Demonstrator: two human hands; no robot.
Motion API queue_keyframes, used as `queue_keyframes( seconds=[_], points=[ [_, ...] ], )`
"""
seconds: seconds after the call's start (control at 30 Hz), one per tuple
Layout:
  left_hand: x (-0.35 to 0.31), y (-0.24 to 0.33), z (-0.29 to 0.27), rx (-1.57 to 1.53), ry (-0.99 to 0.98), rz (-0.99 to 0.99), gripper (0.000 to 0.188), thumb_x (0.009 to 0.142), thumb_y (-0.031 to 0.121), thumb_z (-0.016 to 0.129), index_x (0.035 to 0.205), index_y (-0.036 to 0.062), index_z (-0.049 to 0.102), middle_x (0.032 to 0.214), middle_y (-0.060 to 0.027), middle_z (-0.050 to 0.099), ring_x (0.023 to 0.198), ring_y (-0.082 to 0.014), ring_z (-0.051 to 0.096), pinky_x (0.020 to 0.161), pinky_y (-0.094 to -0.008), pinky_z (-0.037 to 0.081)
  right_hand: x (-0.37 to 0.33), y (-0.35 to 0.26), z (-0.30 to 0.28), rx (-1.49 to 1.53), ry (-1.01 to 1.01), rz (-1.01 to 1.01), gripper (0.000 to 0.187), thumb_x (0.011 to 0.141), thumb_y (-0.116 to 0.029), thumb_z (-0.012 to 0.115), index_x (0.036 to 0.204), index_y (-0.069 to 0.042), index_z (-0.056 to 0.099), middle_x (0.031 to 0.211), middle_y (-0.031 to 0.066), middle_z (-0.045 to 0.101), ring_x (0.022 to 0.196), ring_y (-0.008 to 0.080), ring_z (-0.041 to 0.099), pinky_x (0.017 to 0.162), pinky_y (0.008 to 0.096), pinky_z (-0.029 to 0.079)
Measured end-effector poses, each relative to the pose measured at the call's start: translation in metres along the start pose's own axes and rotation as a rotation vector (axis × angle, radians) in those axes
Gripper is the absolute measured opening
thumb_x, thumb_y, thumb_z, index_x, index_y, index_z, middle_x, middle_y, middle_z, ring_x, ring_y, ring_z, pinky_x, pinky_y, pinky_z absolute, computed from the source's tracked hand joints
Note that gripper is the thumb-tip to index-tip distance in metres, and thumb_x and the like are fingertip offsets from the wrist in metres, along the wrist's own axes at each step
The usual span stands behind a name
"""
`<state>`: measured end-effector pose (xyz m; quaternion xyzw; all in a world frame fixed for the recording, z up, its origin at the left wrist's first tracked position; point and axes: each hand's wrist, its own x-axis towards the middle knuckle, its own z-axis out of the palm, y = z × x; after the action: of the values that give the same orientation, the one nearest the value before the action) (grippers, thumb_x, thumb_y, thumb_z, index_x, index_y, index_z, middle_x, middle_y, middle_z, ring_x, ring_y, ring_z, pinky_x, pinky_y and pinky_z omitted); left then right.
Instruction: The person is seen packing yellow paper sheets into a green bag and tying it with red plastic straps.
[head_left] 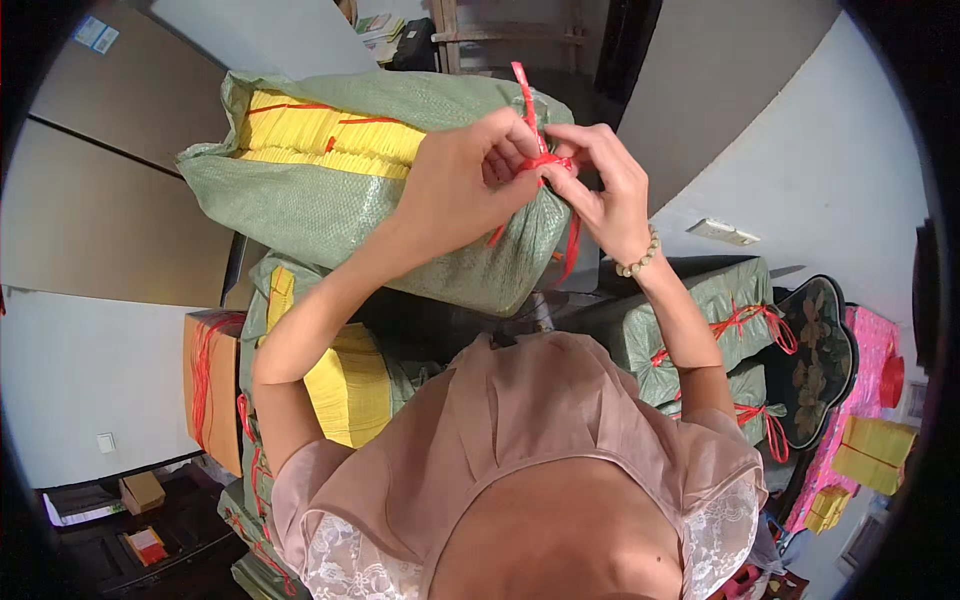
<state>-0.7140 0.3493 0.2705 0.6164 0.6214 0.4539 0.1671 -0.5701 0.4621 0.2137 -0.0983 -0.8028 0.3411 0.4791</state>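
Note:
In front of me lies a green woven sack [310, 205], its left side open over bundles of yellow paper [330, 135] tied with thin red string. At the sack's gathered right end, both hands pinch a red plastic ribbon [545, 160]. My left hand [475, 170] is closed, thumb and fingertips on the ribbon's knot. My right hand [605, 190], with a beaded bracelet [640, 252] on its wrist, pinches the same knot from the right. One ribbon end sticks up past the fingers; other ends hang down along the sack.
More green sacks tied with red ribbon [690, 310] stand at the right, beside a dark floral chair back [812, 360]. An open sack with yellow paper [350, 385] and a cardboard box [212, 390] are at the left. A wall with a socket [724, 232] rises at the right.

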Motion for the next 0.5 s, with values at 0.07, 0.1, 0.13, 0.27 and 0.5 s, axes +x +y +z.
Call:
queue_keyframes(
  seconds=[0.07, 0.1, 0.13, 0.27, 0.5],
  points=[
    [-0.005, -0.001, 0.003, 0.015, 0.0, 0.046, 0.015, 0.079, 0.006, 0.068, 0.09, 0.0053, 0.059, 0.07, -0.003, 0.064, 0.061, -0.0103, 0.061, 0.058, -0.0258, 0.049, 0.001, 0.004, 0.0, -0.088, -0.006, -0.078, 0.016, 0.078, -0.004, 0.073, 0.092, -0.004, 0.066, 0.083, 0.0075, 0.058, 0.065, 0.0168, 0.06, 0.06, 0.0277, 0.049],
    [-0.007, -0.001, 0.004, 0.135, 0.029, 0.172, 0.016, 0.079, 0.007, 0.069, 0.091, 0.0055, 0.059, 0.071, -0.0026, 0.064, 0.062, -0.0103, 0.062, 0.057, -0.0255, 0.049, 0.001, 0.006, 0.001, -0.178, -0.013, -0.156, 0.016, 0.078, -0.004, 0.072, 0.092, -0.005, 0.066, 0.082, 0.0084, 0.058, 0.065, 0.0196, 0.061, 0.059, 0.029, 0.05],
    [-0.009, 0.0, 0.006, 0.252, 0.056, 0.301, 0.017, 0.08, 0.008, 0.071, 0.092, 0.0057, 0.059, 0.071, -0.0023, 0.064, 0.062, -0.0102, 0.062, 0.057, -0.0252, 0.049, 0.001, 0.008, 0.002, -0.179, -0.008, -0.154, 0.016, 0.078, -0.004, 0.072, 0.092, -0.005, 0.066, 0.082, 0.0084, 0.058, 0.065, 0.0196, 0.061, 0.059, 0.029, 0.05],
    [-0.014, 0.001, 0.007, 0.255, 0.033, 0.39, 0.018, 0.081, 0.011, 0.072, 0.094, 0.0058, 0.061, 0.072, -0.0022, 0.064, 0.062, -0.0086, 0.063, 0.057, -0.0227, 0.048, 0.001, 0.011, 0.012, -0.23, 0.167, -0.239, 0.019, 0.074, -0.006, 0.075, 0.091, -0.004, 0.067, 0.08, 0.0088, 0.061, 0.065, 0.0217, 0.061, 0.057, 0.0297, 0.05],
    [0.004, -0.011, -0.005, -0.224, 0.055, -0.092, 0.029, 0.081, 0.015, 0.076, 0.103, 0.0034, 0.061, 0.078, -0.0044, 0.068, 0.062, -0.0037, 0.059, 0.054, -0.0199, 0.045, -0.006, 0.017, 0.014, -0.13, 0.252, -0.391, 0.021, 0.069, -0.006, 0.078, 0.088, -0.003, 0.069, 0.08, 0.009, 0.064, 0.067, 0.0204, 0.063, 0.057, 0.0287, 0.051]
  ],
)
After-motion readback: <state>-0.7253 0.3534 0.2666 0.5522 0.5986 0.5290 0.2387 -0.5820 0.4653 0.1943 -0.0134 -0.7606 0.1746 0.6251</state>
